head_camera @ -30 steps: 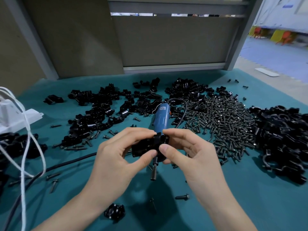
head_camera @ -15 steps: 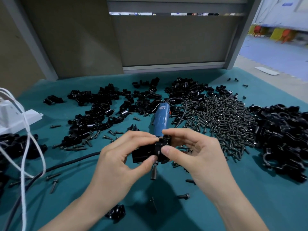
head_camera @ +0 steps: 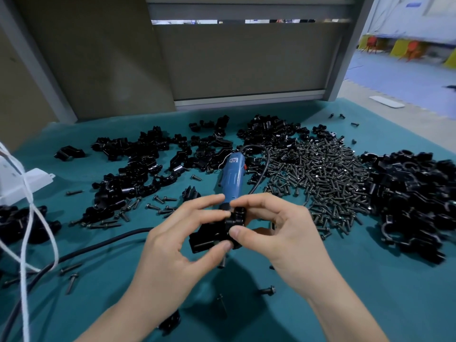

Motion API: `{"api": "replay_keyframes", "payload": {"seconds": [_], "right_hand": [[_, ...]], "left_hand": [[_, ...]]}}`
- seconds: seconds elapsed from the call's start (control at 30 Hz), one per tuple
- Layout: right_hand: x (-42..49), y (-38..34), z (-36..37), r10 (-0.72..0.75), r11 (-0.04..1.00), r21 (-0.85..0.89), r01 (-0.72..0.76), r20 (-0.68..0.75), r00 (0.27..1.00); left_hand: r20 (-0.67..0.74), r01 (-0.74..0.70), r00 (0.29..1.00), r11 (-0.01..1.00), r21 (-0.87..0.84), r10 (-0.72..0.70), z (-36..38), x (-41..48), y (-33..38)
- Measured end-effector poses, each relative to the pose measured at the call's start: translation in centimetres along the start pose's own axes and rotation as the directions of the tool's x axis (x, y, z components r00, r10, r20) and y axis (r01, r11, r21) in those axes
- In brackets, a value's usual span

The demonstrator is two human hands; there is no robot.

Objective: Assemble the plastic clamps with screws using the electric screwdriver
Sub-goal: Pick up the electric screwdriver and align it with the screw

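Both hands hold a black plastic clamp above the teal table, in the middle of the view. My left hand pinches the clamp's left part between thumb and fingers. My right hand pinches its right end, where a smaller black piece sits. A screw shank sticks out below the clamp. The blue electric screwdriver lies on the table just behind my hands, its tip hidden by them.
A big heap of dark screws lies right of the screwdriver. Black clamp parts are piled at the right, the back and the left. A black cable and white cords cross the left side. Loose screws lie near me.
Both hands with the clamp have lifted slightly and shifted a little right. My right fingers have moved along the clamp's right end.
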State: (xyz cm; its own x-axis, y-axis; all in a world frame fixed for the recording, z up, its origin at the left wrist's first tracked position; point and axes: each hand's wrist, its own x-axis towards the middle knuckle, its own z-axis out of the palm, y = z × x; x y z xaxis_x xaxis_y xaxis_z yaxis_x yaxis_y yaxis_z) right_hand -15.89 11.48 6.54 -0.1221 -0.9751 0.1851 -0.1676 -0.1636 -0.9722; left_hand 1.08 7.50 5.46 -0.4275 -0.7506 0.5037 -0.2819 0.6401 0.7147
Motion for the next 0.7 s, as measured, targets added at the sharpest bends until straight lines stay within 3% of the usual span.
{"api": "replay_keyframes", "payload": {"seconds": [0.13,0.23,0.47,0.7], "right_hand": [[0.0,-0.2,0.2,0.049,0.998,-0.05,-0.047,0.026,0.998],[0.2,-0.2,-0.5,0.109,0.992,-0.077,-0.103,0.08,0.991],[0.4,-0.3,-0.5,0.221,0.973,-0.105,-0.207,0.153,0.963],[1.4,-0.5,0.0,0.178,0.963,-0.222,-0.153,0.097,0.979]], "left_hand": [[0.174,0.272,0.958,0.92,-0.281,-0.23,0.7,0.0,0.7],[0.223,0.363,0.928,0.855,-0.371,-0.298,1.2,-0.1,0.9],[0.329,0.392,0.901,0.858,-0.332,-0.285,1.1,0.1,0.0],[0.202,0.324,0.94,0.903,-0.284,-0.274,1.1,-0.5,-1.8]]}}
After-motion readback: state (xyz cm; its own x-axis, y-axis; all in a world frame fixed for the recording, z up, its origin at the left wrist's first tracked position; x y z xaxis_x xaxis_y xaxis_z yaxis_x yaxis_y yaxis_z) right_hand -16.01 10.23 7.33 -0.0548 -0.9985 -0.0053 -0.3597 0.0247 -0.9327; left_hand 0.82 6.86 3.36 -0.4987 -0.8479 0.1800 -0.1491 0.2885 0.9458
